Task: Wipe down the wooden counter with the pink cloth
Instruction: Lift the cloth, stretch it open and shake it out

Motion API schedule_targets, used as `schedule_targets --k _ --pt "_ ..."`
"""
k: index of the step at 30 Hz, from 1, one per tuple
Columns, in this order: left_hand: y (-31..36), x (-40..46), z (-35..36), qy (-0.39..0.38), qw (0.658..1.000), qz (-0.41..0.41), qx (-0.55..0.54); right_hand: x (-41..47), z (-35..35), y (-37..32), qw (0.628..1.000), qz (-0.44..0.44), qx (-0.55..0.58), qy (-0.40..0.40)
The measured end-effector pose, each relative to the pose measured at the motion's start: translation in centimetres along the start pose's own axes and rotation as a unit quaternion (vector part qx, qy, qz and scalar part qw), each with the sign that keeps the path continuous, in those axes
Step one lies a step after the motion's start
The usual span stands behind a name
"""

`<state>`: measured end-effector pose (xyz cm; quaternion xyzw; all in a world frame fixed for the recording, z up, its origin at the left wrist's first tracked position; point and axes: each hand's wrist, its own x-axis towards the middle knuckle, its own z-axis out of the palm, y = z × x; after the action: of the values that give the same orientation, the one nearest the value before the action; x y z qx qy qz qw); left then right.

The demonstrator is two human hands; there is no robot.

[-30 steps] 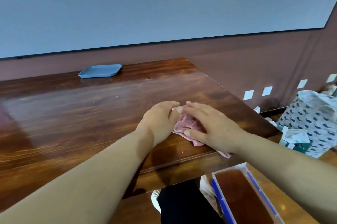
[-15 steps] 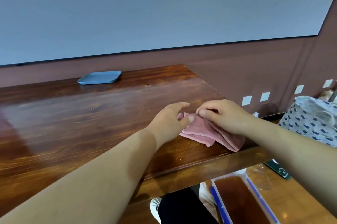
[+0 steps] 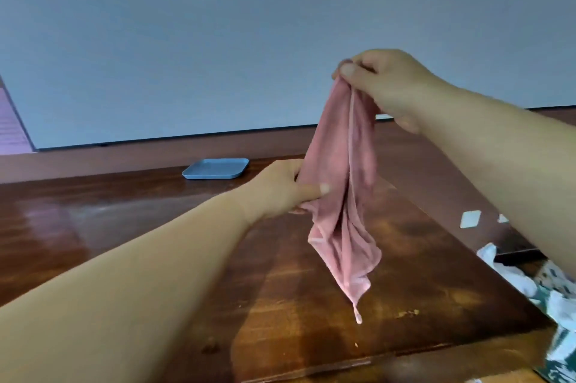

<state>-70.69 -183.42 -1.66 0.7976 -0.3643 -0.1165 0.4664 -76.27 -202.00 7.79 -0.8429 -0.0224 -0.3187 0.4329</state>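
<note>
head view: the pink cloth (image 3: 339, 195) hangs in the air above the wooden counter (image 3: 405, 273), clear of its surface, drooping in long folds to a thin pointed corner at the bottom. the right hand (image 3: 389, 86) is raised high and pinches the cloth's top edge between thumb and curled fingers, the fabric bunched at the fingertips. the left hand (image 3: 286, 189) is lower and to the left, gripping the cloth's left side about midway down; its thumb lies across the front of the fabric and the other fingers curl behind it, partly hidden. both forearms reach in from the near edge of the frame, bare.

on the counter's far side, close to the wall, a flat blue tray (image 3: 215, 169) lies on the wood, well apart from the hands. the counter's surface is dark and glossy, with a pale sheen on its left part and a few small light specks near the front edge. to the right, below the counter's edge, part of a white patterned bag (image 3: 558, 304) shows, and 2 small white squares (image 3: 470, 219) sit on the dark wall beyond.
</note>
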Motion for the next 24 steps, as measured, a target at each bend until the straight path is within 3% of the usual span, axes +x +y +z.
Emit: schedule_targets --k 3,6,7,8,10,12,13,15,18,21,24 --pt "-0.1 0.1 -4.0 0.099 0.992 -0.008 -0.077 3.0 -1.6 -0.4 0.994 -0.039 -0.098 0.018" --pt "0.9 0.6 -8.6 0.139 0.987 0.006 -0.081 5.4 -1.8 0.8 0.954 -0.067 -0.293 0.019" --pt "1.2 1.0 -10.0 0.148 0.987 0.007 -0.063 6.0 -1.4 1.2 0.950 -0.058 -0.306 0.017" --pt "1.6 1.4 -11.1 0.157 0.987 0.002 -0.042 6.7 -1.0 1.8 0.955 -0.037 -0.293 0.010" --pt "1.7 2.6 -12.8 0.190 0.981 -0.032 0.016 7.9 0.6 2.7 0.989 0.063 -0.135 -0.009" --pt "1.3 4.0 -13.9 0.245 0.964 -0.077 0.067 8.7 2.4 3.6 0.987 0.155 0.034 -0.013" --pt "1.1 4.7 -14.2 0.268 0.957 -0.092 0.065 9.0 2.9 4.0 0.983 0.170 0.063 -0.004" --pt "1.1 5.6 -14.7 0.312 0.945 -0.094 0.008 9.7 3.9 4.4 0.984 0.152 0.093 0.010" --pt "1.4 5.5 -15.6 0.356 0.930 -0.034 -0.080 9.6 4.5 3.6 0.989 0.079 0.118 0.039" --pt "0.1 2.9 -16.2 0.306 0.951 0.035 -0.034 7.1 4.0 3.1 0.996 -0.014 0.077 0.034" --pt "-3.6 -1.7 -15.2 0.180 0.979 0.017 0.091 1.9 3.7 4.6 0.997 -0.051 -0.030 -0.043"
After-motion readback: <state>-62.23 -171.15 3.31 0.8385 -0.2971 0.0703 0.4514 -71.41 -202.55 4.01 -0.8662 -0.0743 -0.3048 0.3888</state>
